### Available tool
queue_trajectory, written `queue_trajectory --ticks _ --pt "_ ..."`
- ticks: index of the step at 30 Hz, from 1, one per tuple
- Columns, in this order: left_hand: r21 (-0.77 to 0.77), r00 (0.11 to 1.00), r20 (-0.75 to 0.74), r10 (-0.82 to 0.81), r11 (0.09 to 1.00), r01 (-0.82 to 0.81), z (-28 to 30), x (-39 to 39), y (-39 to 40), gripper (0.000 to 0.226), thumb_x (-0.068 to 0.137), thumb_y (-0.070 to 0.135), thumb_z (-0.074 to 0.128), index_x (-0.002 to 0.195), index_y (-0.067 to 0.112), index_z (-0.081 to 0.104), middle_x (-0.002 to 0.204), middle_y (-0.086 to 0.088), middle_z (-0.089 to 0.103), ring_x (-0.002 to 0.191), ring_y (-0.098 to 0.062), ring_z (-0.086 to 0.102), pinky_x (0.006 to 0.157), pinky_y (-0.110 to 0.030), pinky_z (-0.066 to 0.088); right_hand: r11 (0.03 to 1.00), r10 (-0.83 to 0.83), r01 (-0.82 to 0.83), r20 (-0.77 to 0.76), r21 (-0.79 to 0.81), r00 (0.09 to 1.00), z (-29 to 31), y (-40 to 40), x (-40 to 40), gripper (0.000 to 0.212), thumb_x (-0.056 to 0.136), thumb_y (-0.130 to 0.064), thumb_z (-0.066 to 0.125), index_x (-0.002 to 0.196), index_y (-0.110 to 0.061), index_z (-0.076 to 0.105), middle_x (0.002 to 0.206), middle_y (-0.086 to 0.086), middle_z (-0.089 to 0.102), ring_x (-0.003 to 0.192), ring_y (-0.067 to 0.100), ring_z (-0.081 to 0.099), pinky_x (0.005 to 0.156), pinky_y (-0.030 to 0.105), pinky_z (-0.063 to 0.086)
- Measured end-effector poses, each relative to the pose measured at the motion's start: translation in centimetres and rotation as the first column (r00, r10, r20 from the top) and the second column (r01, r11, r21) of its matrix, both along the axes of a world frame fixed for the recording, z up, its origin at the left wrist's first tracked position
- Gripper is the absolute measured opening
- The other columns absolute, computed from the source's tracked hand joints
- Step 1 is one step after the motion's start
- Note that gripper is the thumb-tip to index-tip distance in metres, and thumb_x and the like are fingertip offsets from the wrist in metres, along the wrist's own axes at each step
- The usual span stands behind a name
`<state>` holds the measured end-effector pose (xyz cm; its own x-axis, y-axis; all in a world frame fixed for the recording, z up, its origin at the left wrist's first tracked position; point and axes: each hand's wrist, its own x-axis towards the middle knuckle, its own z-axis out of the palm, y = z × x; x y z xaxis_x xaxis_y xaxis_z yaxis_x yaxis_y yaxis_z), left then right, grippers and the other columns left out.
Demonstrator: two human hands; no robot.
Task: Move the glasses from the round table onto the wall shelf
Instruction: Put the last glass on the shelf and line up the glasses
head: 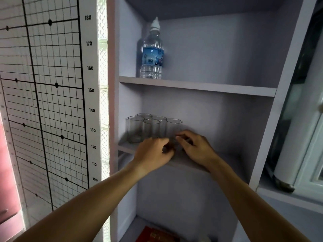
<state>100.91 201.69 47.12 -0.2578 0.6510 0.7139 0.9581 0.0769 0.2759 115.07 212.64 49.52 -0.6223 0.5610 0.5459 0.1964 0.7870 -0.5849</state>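
- Head view: left hand and right hand both up at the front edge of the pale lilac wall shelf's middle board, fingertips almost meeting.
- Something small and dark pinched between the two sets of fingers, too blurred to tell what; can't tell if either hand really grips it or just touches.
- Cluster of clear cylindrical drinking glasses standing upright right behind and slightly left of the hands, packed close together on the same board.
- Rightmost clear glass just above the right hand's fingertips, contact unclear.
- Clear plastic water bottle with blue label one board up, well above the hands.
- Gridded height chart with numbers off to the left of the left arm.
- Red box way down below both forearms.
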Motion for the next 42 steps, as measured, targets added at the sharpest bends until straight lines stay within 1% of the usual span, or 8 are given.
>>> queue_trajectory --ticks 3,7,12,18,23,30,35,42 --pt "-0.030 0.983 0.137 -0.125 0.991 0.131 0.3 -1.0 -1.6 0.016 0.080 0.041 0.066 0.081 0.025 0.070 0.069 0.018 0.069 0.070 -0.004 0.067 0.065 -0.025 0.052 0.999 0.021 -0.021 -0.008 0.048 1.000 -0.1 -0.2 0.0 0.016 0.096 -0.024 0.064 0.110 -0.021 0.070 0.092 -0.016 0.068 0.074 -0.011 0.061 0.069 0.002 0.043" --pt "-0.022 0.965 0.150 -0.216 0.975 0.222 0.7 -3.3 -3.5 0.009 0.082 0.028 0.073 0.074 0.024 0.072 0.068 0.021 0.066 0.070 0.002 0.066 0.063 -0.012 0.045 0.994 0.040 -0.037 -0.032 0.099 0.999 0.1 -0.9 -1.2 0.029 0.093 -0.023 0.067 0.123 -0.024 0.064 0.096 -0.010 0.068 0.075 -0.004 0.062 0.072 0.006 0.046" --pt "-0.051 0.978 0.120 -0.170 0.983 0.177 0.7 -5.3 -4.8 0.017 0.081 0.033 0.067 0.072 0.021 0.061 0.064 0.011 0.062 0.061 -0.009 0.061 0.056 -0.027 0.049 0.974 0.060 -0.065 0.029 0.218 0.998 0.7 -3.0 -4.2 0.051 0.093 -0.035 0.064 0.141 -0.033 0.048 0.107 -0.006 0.063 0.086 0.010 0.061 0.084 0.028 0.054" --pt "-0.052 0.987 0.113 -0.111 0.992 0.117 0.6 -6.2 -5.8 0.014 0.088 0.030 0.068 0.080 0.035 0.058 0.070 0.023 0.061 0.065 -0.001 0.062 0.055 -0.006 0.041 0.980 0.028 -0.028 0.003 0.197 1.000 1.5 -3.8 -5.7 0.030 0.095 -0.034 0.063 0.121 -0.020 0.059 0.114 0.001 0.068 0.095 0.020 0.067 0.084 0.034 0.055" --pt "0.019 0.995 -0.036 -0.098 0.995 0.099 0.4 -5.3 -4.8 0.016 0.085 0.040 0.063 0.081 0.028 0.055 0.072 0.015 0.065 0.064 -0.006 0.063 0.056 -0.023 0.053 0.967 0.062 -0.044 -0.065 0.251 0.996 1.0 -3.2 -3.3 0.019 0.093 -0.032 0.064 0.108 -0.022 0.059 0.093 -0.010 0.062 0.074 0.011 0.062 0.070 0.026 0.052" --pt "0.077 0.968 -0.191 -0.165 0.980 0.182 0.9 -0.4 -1.8 0.021 0.079 0.043 0.061 0.080 0.023 0.055 0.073 0.006 0.069 0.068 -0.014 0.067 0.056 -0.031 0.053 0.981 0.026 -0.006 -0.102 0.193 0.994 0.9 -1.9 1.8 0.009 0.094 -0.029 0.059 0.093 -0.032 0.051 0.079 -0.009 0.059 0.061 0.011 0.057 0.060 0.036 0.054" --pt "0.062 0.948 -0.207 -0.242 0.964 0.260 1.2 1.4 0.3 0.013 0.078 0.035 0.064 0.080 0.024 0.057 0.073 0.007 0.070 0.067 -0.013 0.064 0.050 -0.013 0.033 0.993 -0.026 0.041 -0.137 0.111 0.990 0.3 -1.2 3.6 0.016 0.093 -0.028 0.059 0.106 -0.034 0.054 0.085 -0.008 0.063 0.068 0.012 0.062 0.063 0.035 0.057" --pt "0.025 0.942 -0.170 -0.288 0.955 0.296 0.1 1.5 1.6 0.029 0.094 0.048 0.048 0.087 0.022 0.057 0.081 0.004 0.066 0.074 -0.016 0.061 0.060 -0.036 0.047 0.988 -0.131 0.142 -0.151 0.059 0.980 0.0 -0.7 3.9 0.042 0.090 -0.022 0.068 0.122 -0.035 0.045 0.097 -0.008 0.061 0.086 0.010 0.065 0.072 0.029 0.060"
